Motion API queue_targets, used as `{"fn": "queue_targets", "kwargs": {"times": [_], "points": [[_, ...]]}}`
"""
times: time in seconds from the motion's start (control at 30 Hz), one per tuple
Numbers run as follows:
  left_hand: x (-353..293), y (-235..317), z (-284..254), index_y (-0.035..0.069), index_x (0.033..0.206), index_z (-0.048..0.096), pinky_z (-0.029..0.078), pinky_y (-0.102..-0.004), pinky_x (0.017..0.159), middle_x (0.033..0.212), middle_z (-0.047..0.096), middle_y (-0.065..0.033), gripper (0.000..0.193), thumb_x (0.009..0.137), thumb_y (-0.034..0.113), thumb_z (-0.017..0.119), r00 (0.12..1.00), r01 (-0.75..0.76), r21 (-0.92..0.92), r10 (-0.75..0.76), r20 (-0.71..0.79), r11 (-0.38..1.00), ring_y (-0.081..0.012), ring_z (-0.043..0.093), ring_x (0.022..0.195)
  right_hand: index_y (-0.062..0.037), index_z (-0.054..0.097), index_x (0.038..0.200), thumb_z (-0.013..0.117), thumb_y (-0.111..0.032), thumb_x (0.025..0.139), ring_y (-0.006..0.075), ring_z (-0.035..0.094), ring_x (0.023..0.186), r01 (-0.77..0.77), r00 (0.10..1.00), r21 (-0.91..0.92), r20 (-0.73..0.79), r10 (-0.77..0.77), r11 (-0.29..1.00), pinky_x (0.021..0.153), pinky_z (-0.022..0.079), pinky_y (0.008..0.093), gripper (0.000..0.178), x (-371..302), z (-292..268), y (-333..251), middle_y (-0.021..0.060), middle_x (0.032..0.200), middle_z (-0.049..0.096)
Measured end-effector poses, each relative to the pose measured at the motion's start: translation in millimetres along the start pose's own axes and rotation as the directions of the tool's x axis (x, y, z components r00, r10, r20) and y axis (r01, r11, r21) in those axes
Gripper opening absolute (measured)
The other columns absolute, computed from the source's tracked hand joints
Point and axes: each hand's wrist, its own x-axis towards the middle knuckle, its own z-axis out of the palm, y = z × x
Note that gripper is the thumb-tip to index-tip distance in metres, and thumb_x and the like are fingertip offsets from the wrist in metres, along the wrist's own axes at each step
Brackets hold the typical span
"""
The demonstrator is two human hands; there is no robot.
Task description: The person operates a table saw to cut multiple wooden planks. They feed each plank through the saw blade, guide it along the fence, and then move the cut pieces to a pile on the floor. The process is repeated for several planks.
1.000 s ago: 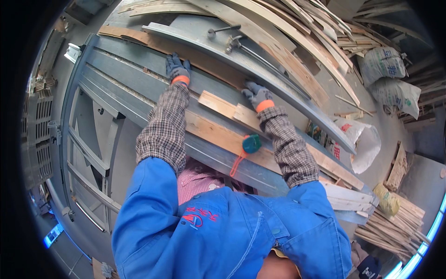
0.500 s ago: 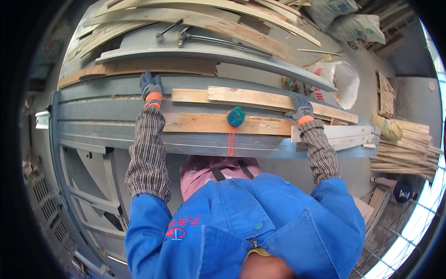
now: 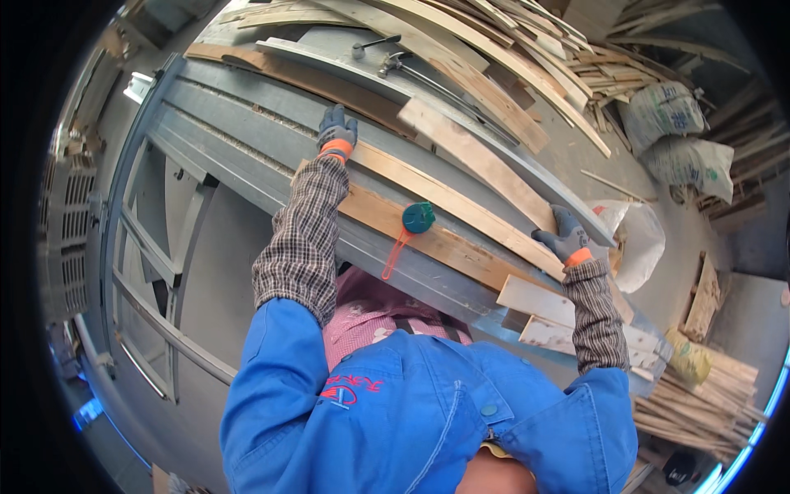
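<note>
**Timber lengths on slotted metal bench, two gloved hands in attendance**

Far left: grey metal frame (image 3: pixel 173 324), beneath the bench (image 3: pixel 280 99).
Left: brown board (image 3: pixel 329 89), lying along a metal rail (image 3: pixel 329 62).
Left hand (image 3: pixel 336 132): grey glove, orange cuff; fingers extended, unclenched, at the upper left end of a long pale board (image 3: pixel 448 198). Whether it touches that end cannot be told.
Centre: green tape measure (image 3: pixel 418 217) with orange strap (image 3: pixel 397 255), resting on a lower board (image 3: pixel 461 247) nearer the wearer.
Right of centre: short board (image 3: pixel 477 160), slanting beyond the long pale board, its upper left end near the rail.
Right hand (image 3: pixel 568 235): matching glove; grasping the short board's lower right end.
Lower right: whitish offcut (image 3: pixel 539 298).
Far right: open white sack (image 3: pixel 642 251), past the rail.
</note>
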Motion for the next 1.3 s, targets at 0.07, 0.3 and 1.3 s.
{"fn": "queue_targets", "kwargs": {"times": [0.07,0.3,1.3], "points": [[-1,14,2,0.009,0.141,0.042,0.034,-0.0448,0.11,0.146,0.038,-0.0204,0.064,0.086,0.039,0.057,0.999,0.046,0.044,-0.047,0.02,0.998,-0.0374,0.04,0.133,0.003,0.052,0.126,0.074,-0.025,0.074,0.0274,0.058,0.111,0.11,0.989,0.292,0.064,-0.135,0.95,0.098,0.043,0.0351,0.063,4,-16,-6,0.0192,0.117,0.061],[2,36,14,0.011,0.144,0.04,0.026,-0.0433,0.114,0.15,0.035,-0.0168,0.066,0.088,0.043,0.05,0.986,0.042,0.254,-0.081,0.144,0.966,-0.0315,0.034,0.139,-0.0038,0.057,0.121,0.057,-0.029,0.086,0.0078,0.047,0.063,-0.242,0.89,0.516,0.456,-0.025,0.822,0.054,0.037,0.023,0.043,3,-32,-19,0.0008,0.075,0.053],[-15,40,22,0.008,0.143,0.04,0.029,-0.0431,0.113,0.149,0.036,-0.02,0.062,0.088,0.034,0.053,0.999,0.007,0.185,0.003,-0.053,0.983,-0.0341,0.036,0.137,-0.0055,0.056,0.108,0.054,-0.028,0.085,0.0101,0.04,0.046,-0.666,0.692,0.432,0.662,0.288,0.608,0.041,0.032,0.0253,0.032,-13,41,16,0.0018,0.063,0.049]]}}
